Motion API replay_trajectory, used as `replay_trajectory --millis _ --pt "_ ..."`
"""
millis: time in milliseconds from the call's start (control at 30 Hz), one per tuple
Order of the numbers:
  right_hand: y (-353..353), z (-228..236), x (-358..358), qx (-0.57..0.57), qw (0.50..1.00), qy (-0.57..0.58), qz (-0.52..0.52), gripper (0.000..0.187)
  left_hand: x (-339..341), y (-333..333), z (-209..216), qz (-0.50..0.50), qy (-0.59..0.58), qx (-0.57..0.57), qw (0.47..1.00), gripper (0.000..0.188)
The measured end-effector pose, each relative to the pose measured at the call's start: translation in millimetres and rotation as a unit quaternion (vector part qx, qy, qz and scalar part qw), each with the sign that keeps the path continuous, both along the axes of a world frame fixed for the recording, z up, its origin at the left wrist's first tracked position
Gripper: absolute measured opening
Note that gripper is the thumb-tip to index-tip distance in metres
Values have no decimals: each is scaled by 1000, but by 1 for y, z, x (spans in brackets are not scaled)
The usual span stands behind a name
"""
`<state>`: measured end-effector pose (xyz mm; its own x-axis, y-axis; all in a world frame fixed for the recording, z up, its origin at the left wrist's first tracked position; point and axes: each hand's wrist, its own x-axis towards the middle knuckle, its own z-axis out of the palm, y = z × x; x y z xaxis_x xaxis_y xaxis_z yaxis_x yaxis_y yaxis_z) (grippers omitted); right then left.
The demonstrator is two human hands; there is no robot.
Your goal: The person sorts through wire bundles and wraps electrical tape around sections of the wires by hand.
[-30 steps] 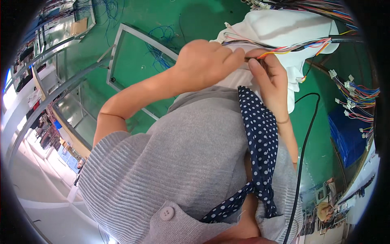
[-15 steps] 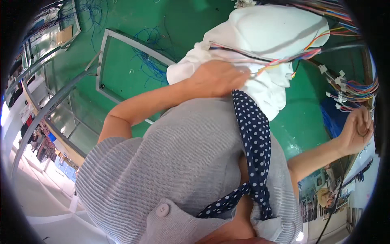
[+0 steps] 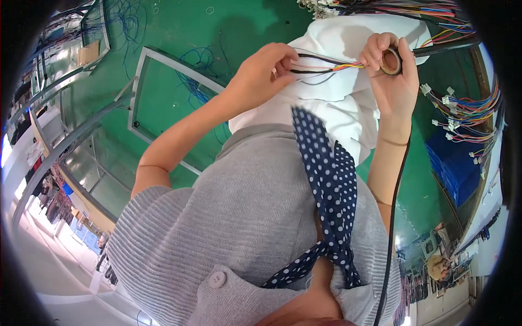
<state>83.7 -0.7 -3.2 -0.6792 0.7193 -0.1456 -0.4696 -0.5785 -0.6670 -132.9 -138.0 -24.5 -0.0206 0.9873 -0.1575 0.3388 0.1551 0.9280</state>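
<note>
Gripping coloured wires (image 3: 326, 68), left hand (image 3: 258, 76); right hand (image 3: 394, 76) closed on tape roll (image 3: 390, 60), above green floor (image 3: 174, 32).

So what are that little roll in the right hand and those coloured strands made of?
The roll in the right hand looks like dark adhesive tape on a tan, probably cardboard, core: a thin, slightly glossy ring. The coloured strands, pinched by the left hand, look like plastic-insulated wires: smooth, thin, bright red, yellow and black. Any metal inside isn't visible.

A wiring-assembly workshop is indicated by coloured wire harnesses (image 3: 462, 108) hung at the right, a green work board (image 3: 185, 32), metal frames (image 3: 138, 92) and blue bins (image 3: 459, 168).
</note>
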Motion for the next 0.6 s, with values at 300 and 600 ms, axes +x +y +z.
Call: replay_trajectory --millis 300,600 --pt "9 2 10 488 763 -412 -98 19 5 43 -10 -62 41 19 997 16" --pt "44 -18 69 444 702 -491 -263 26 53 73 8 -179 291 270 900 10"
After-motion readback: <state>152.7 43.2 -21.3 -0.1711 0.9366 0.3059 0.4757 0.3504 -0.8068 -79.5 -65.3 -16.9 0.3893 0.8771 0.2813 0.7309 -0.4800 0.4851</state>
